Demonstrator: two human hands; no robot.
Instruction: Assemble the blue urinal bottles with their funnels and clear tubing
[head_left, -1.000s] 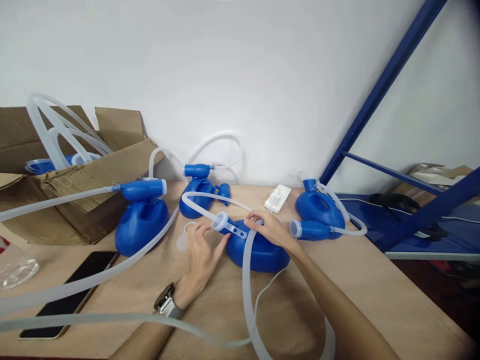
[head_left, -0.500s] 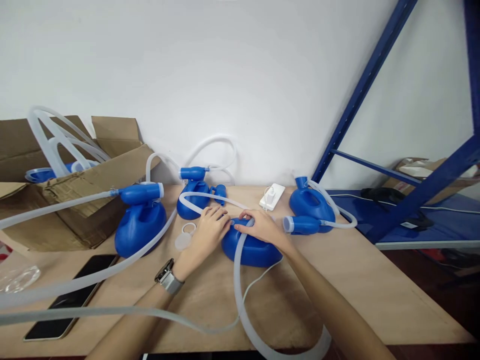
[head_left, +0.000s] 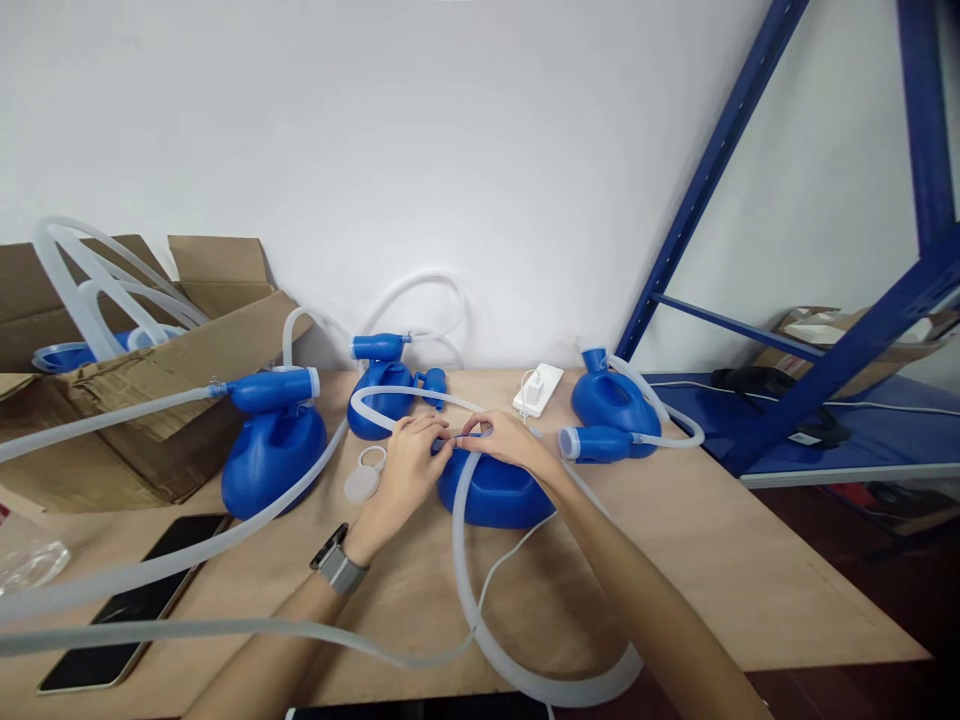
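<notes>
Cardboard box sits at the left edge of the frame, with translucent tubing looping out of its top. Lower left, a black phone lies flat on the brown table. Right of the box stands a blue bottle with a hose running off toward the left. Just past it, a small clear cap lies on the table. At centre frame, the left hand, with a watch on its wrist, and the right hand meet fingertip to fingertip on top of a low blue container. Both pinch the end of a translucent hose there; that hose curves down toward the bottom edge. Right of centre lie a white charger and another blue bottle. Blue shelving fills the right side.
</notes>
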